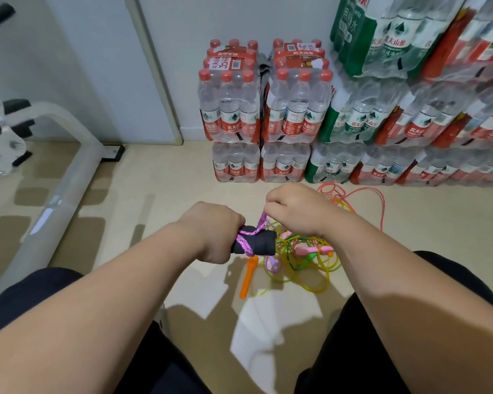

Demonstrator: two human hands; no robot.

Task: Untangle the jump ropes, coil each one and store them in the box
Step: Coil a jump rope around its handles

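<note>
Fingers of left hand [211,228] gripping black handle [261,243] lying sideways, right hand [299,207] pinching pink rope [262,223]

Both my forearms reach forward, left hand [214,230] fisted knuckles-up, right hand [295,207] pinching just above it

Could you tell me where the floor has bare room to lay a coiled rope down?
Bare floor lies between the white frame and the bottle packs. Below the right hand the rope tangle crowds it.
</note>
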